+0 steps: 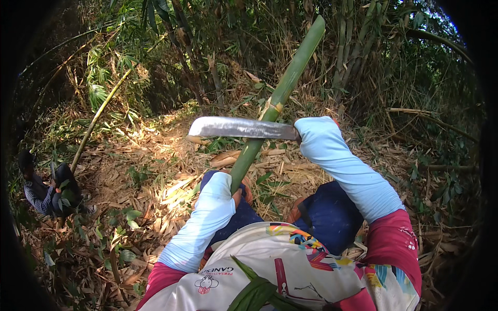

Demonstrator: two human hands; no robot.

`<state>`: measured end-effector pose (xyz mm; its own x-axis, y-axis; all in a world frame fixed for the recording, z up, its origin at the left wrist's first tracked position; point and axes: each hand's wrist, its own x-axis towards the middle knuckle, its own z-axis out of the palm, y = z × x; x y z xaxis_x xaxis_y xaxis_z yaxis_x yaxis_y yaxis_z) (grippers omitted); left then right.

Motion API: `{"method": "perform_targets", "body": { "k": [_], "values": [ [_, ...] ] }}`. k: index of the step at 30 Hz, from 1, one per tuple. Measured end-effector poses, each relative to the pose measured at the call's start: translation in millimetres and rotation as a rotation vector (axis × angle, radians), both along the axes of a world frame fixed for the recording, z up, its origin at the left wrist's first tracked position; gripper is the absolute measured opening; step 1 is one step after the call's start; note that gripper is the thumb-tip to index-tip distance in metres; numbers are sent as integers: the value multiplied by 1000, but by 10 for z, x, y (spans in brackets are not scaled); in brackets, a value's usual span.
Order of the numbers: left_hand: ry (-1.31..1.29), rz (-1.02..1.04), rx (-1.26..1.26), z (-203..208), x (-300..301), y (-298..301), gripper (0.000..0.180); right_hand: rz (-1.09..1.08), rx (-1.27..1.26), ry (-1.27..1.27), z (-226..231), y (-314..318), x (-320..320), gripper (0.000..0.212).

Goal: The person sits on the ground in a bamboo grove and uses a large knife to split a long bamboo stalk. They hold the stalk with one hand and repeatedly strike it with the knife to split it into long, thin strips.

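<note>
A green bamboo pole slants up and away to the right, its far end cut at an angle and a pale joint partway along. My left hand, mostly hidden by a light blue sleeve, is closed around its near end. In my right hand, also covered by a blue sleeve, is the handle of a machete. The broad, worn blade points left and crosses over the pole just below the joint. Whether blade and bamboo touch, I cannot tell.
Dry bamboo leaves and husks cover the ground. At the left, another person sits near a long leaning bamboo pole. Dense bamboo stalks stand behind. My legs in dark blue trousers are below the bamboo.
</note>
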<state>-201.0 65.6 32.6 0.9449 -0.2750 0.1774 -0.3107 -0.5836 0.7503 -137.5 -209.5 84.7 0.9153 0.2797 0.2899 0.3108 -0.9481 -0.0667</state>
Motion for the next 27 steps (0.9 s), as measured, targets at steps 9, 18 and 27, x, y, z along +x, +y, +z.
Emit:
{"method": "perform_targets", "body": {
  "k": [9, 18, 27],
  "values": [
    [-86, 160, 198, -158, 40, 6, 7, -132, -263, 206, 23, 118, 97, 11],
    [11, 168, 203, -226, 86, 39, 18, -186, 86, -41, -28, -127, 133, 10],
    [68, 170, 193, -296, 115, 69, 22, -387, 267, -43, 74, -342, 250, 10]
  ]
}}
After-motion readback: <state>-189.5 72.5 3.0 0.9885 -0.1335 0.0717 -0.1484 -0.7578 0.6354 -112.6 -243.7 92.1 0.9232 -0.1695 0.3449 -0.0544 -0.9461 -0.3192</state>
